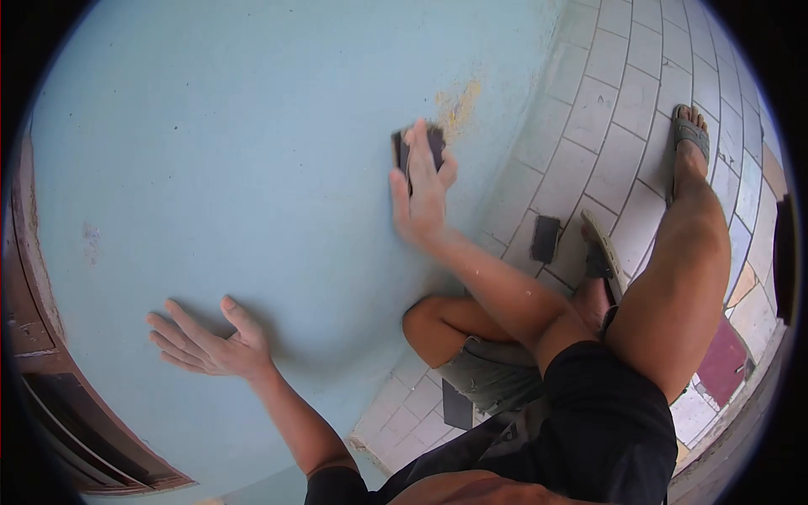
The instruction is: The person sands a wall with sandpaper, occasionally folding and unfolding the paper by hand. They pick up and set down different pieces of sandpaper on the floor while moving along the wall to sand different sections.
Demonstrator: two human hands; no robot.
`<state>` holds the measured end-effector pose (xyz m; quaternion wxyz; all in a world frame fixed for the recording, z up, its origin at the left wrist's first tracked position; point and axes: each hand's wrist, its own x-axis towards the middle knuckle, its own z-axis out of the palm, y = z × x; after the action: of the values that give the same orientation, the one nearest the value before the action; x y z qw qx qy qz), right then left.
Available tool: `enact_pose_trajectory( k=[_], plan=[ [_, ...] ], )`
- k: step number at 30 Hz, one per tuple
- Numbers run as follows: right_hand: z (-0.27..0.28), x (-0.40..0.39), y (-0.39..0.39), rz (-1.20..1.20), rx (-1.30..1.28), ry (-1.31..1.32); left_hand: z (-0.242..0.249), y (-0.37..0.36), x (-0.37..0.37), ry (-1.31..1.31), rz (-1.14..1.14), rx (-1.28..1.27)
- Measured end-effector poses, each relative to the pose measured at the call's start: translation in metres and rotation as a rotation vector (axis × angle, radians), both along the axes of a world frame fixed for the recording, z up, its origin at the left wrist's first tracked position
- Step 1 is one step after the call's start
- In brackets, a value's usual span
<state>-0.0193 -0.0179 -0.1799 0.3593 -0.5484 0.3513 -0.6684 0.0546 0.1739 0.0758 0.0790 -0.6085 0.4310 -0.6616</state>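
My right hand [423, 189] holds a dark sanding block [436, 145] flat on the light blue wall [252, 151], its fingers stretched over the block. Just beyond the block is a yellowish, worn patch [459, 108] on the wall. Lower left, my left hand [215, 341] rests on the wall with its fingers spread and nothing in it. Pale dust covers the fingers of both hands.
A dark rectangular piece [545, 239] lies on the tiled floor [581, 160] near my sandalled feet. Another dark rectangle [457, 406] is below my bent knee. A brown wooden frame [93, 421] borders the wall at the lower left.
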Motion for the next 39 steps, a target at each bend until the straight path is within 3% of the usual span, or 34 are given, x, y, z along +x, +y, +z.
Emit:
enact_pose_trajectory(
  k=[2,4,7,12,15,18,21,24,27,30,33,36,38,39],
  plan=[
    [0.035,-0.009,-0.077,-0.111,0.214,-0.094,-0.014,0.017,0.005,-0.003,0.015,0.03],
    [0.052,-0.018,-0.138,-0.161,0.251,-0.072,-0.025,0.023,0.006,-0.002,-0.021,0.034],
    [0.063,-0.017,-0.114,-0.13,0.244,-0.076,-0.027,0.016,0.0,0.009,0.032,-0.013],
    [0.01,-0.004,0.078,0.241,-0.16,0.047,-0.034,0.022,0.005,0.037,0.017,-0.013],
    [0.022,-0.012,0.015,0.115,-0.217,0.04,-0.045,0.046,0.008,0.053,0.044,0.061],
    [0.067,-0.014,-0.098,-0.152,0.022,-0.05,-0.053,0.051,0.012,0.045,0.052,0.031],
    [0.1,-0.025,-0.132,-0.197,0.17,-0.065,-0.056,0.046,0.007,0.065,0.051,-0.042],
    [0.073,-0.003,-0.03,-0.047,-0.175,-0.031,-0.058,0.043,0.011,0.058,0.025,-0.044],
    [0.027,0.008,0.071,0.176,-0.344,0.053,-0.063,0.055,0.014,0.102,0.043,-0.015],
    [0.033,0.0,0.005,0.107,-0.294,0.032,-0.066,0.064,0.011,0.129,0.079,0.109],
    [0.086,-0.012,-0.119,-0.166,-0.001,-0.074,-0.063,0.066,0.005,0.186,0.173,0.171],
    [0.127,-0.025,-0.129,-0.116,0.115,-0.053,-0.069,0.05,-0.005,0.245,0.215,0.113],
    [0.108,0.002,-0.065,-0.155,-0.178,-0.084,-0.071,0.034,-0.009,0.263,0.211,0.062],
    [0.097,0.004,-0.013,-0.055,-0.224,-0.005,-0.074,0.029,-0.011,0.313,0.222,0.034]
  ],
)
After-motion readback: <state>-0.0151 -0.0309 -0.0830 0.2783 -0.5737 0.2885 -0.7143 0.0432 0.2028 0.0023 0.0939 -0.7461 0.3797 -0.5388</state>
